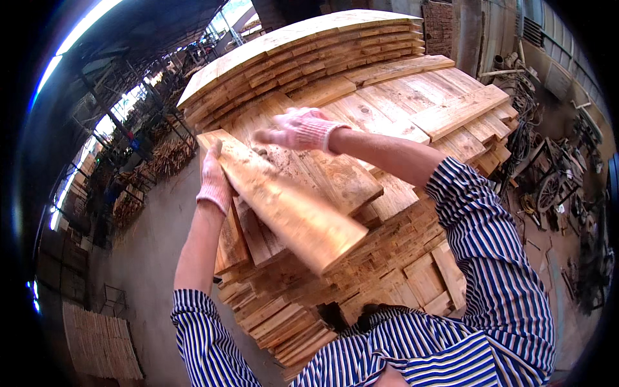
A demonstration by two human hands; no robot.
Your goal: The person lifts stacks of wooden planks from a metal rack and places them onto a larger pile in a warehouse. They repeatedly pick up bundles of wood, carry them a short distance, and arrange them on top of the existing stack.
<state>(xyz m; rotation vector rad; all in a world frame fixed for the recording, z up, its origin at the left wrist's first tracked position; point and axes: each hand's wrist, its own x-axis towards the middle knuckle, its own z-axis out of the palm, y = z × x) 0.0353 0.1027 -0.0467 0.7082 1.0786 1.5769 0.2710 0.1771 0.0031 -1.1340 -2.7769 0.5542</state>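
A short wooden plank (284, 206), smeared by motion at its near end, is tilted in front of me over the stack. My left hand (214, 173), in a pale pink knitted glove, grips its far left edge, thumb on the upper face. My right hand (303, 129), gloved alike, is above the boards to the right of the plank, apart from it; its fingers are stretched out and blurred, with nothing in them. Beneath both hands lie loose boards (345, 177) with dark specks on top.
Behind the hands rises a higher tier of stacked planks (309, 55). One board (461, 113) lies across the others at the right. More planks (284, 326) are piled low near my body. Grey floor (155, 258) runs along the left; a spoked wheel (549, 191) and clutter stand at the right.
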